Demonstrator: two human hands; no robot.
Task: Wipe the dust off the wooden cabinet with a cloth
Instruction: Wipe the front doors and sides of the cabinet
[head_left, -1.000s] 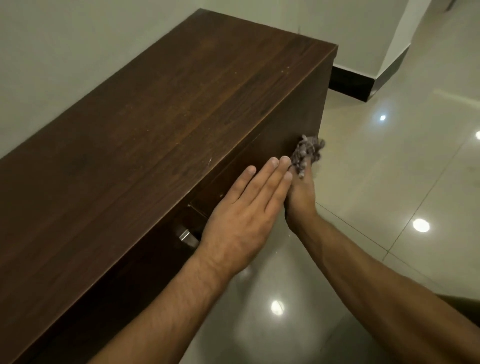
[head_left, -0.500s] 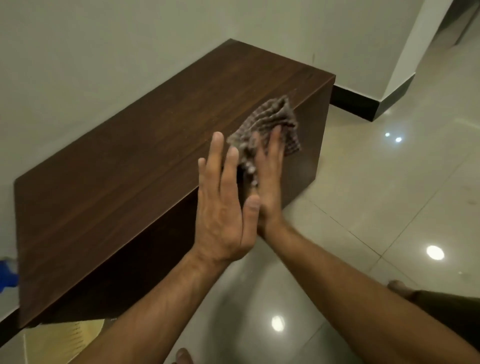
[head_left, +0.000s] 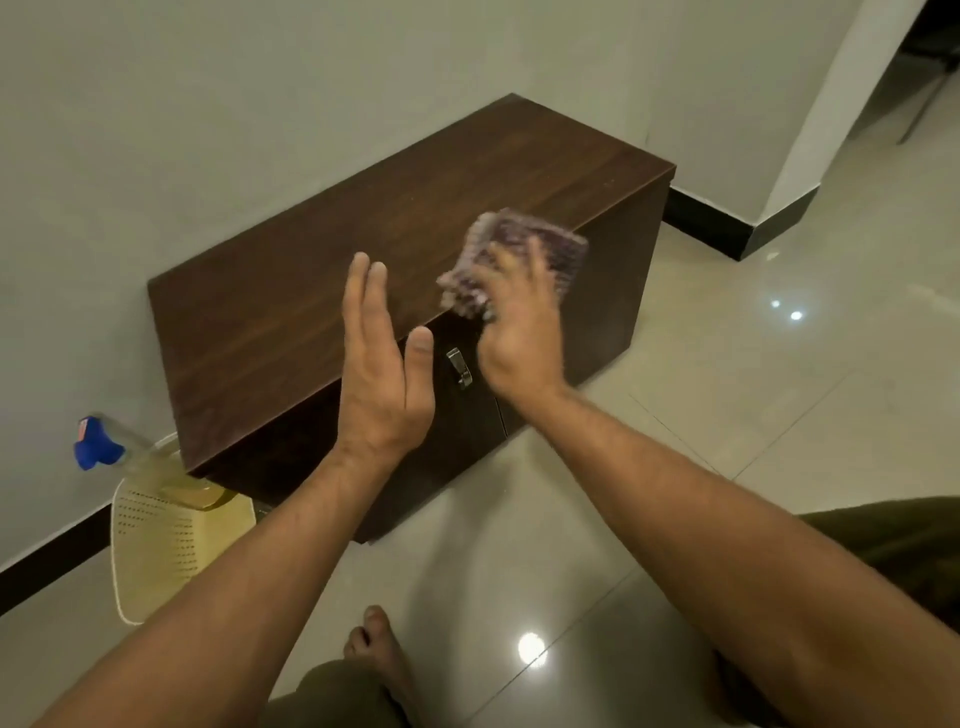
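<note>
Wiping step, I'd say: right hand (head_left: 519, 332) clutches the cloth (head_left: 511, 260), blurred, above the cabinet (head_left: 363, 249) front edge. Left hand (head_left: 382, 374) beside it, flat open, empty. Next probably means pressing cloth onto the top.

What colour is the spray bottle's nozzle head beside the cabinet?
Blue, on a clear spray bottle holding yellowish liquid; the head view shows it at lower left.

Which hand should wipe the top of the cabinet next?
The right hand, probably. It already holds the cloth at the front edge of the cabinet top. The left hand is open and empty, held in front of the cabinet.
</note>
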